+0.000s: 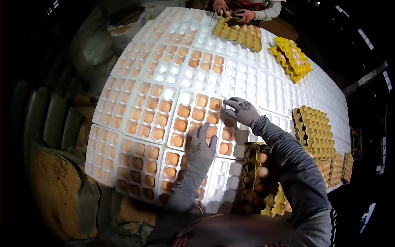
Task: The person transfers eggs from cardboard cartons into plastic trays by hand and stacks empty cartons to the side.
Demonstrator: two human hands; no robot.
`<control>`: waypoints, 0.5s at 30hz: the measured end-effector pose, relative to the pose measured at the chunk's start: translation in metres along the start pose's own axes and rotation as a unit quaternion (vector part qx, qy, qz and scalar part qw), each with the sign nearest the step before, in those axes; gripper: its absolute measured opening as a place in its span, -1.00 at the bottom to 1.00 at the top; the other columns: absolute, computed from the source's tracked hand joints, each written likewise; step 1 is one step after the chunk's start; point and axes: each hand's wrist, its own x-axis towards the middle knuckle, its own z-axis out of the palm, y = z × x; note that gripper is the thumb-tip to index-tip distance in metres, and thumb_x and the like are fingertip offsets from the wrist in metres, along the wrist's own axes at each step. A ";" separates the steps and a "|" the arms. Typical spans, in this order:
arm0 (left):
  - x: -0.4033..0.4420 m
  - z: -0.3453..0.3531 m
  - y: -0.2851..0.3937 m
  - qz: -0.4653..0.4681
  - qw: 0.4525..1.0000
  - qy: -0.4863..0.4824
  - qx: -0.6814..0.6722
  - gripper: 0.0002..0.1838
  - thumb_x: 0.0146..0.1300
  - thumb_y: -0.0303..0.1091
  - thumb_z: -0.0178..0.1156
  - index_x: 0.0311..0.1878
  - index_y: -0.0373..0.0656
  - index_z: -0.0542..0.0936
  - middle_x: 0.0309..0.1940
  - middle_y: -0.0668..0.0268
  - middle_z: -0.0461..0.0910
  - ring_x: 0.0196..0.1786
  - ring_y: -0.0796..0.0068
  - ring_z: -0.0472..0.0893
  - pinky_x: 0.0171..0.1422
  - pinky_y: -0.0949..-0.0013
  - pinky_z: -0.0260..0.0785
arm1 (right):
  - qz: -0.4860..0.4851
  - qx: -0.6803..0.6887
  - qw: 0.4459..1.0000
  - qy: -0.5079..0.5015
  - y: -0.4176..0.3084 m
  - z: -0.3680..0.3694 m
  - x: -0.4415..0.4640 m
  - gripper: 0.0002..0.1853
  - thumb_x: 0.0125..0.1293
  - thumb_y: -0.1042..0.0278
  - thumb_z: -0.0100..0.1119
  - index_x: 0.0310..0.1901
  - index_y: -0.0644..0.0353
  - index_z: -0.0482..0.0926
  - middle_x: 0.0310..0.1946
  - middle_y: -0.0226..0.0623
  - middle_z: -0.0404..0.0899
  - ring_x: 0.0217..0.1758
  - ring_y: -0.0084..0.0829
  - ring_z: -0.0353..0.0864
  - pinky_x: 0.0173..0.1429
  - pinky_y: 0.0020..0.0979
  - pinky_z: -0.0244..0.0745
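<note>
My left hand (201,142), in a grey glove, reaches over a white foam tray (187,97) of brown eggs. Its fingers are apart and touch or hover over eggs in the tray's lower rows. My right hand (242,110), gloved too, is at the upper right edge of that tray, beside an egg (215,104). Its fingers are bent, and whether an egg is under them cannot be seen. Below my right forearm stands a carton (248,164) holding several brown eggs (262,172).
Many white foam trays (242,84) cover the surface. Yellow cartons with eggs (293,57) and stacked cartons (314,131) stand at the right. Across the surface, a person's pink-gloved hands (245,15) are at another egg carton (238,35). Sacks (55,185) lie at the left.
</note>
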 end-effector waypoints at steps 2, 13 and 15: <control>0.034 -0.005 -0.017 0.000 1.000 0.029 0.006 -0.45 0.25 -0.32 0.29 0.29 -0.26 0.42 0.10 -0.04 0.45 0.14 -0.08 0.51 0.19 0.08 0.43 | 0.045 0.104 0.993 -0.009 0.000 -0.001 0.014 -0.45 0.45 0.04 0.09 0.39 0.06 0.36 0.20 -0.07 0.50 0.23 -0.06 0.52 0.31 -0.16 0.41; 0.211 -0.026 -0.079 0.150 0.987 0.036 0.046 -0.65 0.31 -0.35 0.16 0.15 -0.12 0.59 0.05 0.07 0.55 0.11 0.10 0.56 0.24 0.20 0.42 | 0.231 0.344 0.902 0.117 -0.103 -0.109 -0.113 -0.58 0.44 0.34 0.11 0.28 0.25 0.49 0.25 -0.12 0.49 0.34 -0.28 0.45 0.42 -0.31 0.31; 0.244 0.007 -0.123 0.139 0.988 0.018 0.061 -0.63 0.38 -0.26 0.10 0.22 -0.06 0.56 0.22 0.12 0.49 0.25 0.07 0.50 0.33 0.13 0.33 | 0.312 0.411 0.842 0.157 -0.119 -0.115 -0.154 -0.57 0.43 0.39 0.10 0.29 0.32 0.47 0.23 -0.18 0.52 0.30 -0.38 0.47 0.40 -0.35 0.33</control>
